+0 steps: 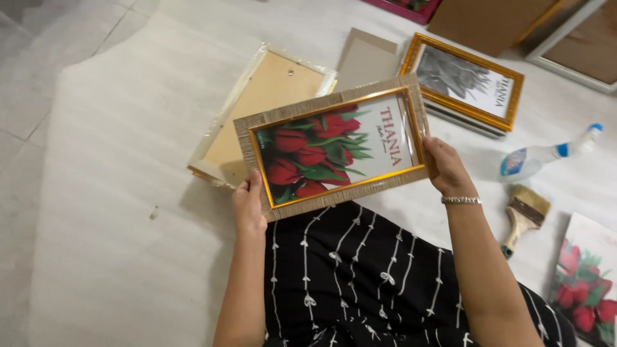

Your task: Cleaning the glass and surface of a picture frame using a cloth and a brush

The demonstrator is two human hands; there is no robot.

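I hold a picture frame (334,148) up in front of me with both hands. It has a beige textured border, a thin gold inner edge and a print of red tulips behind clear film. My left hand (248,207) grips its lower left corner. My right hand (446,168), with a silver bracelet on the wrist, grips the right edge. The frame is tilted, its right side higher. My lap in black cloth with white stripes (360,276) lies below it.
On the white floor sheet lie a wrapped frame back side up (257,109), a grey board (366,58), a gold frame with a grey print (466,80), a spray bottle (546,154), a paintbrush (524,215) and a tulip print (588,283). More frames lie at the top right.
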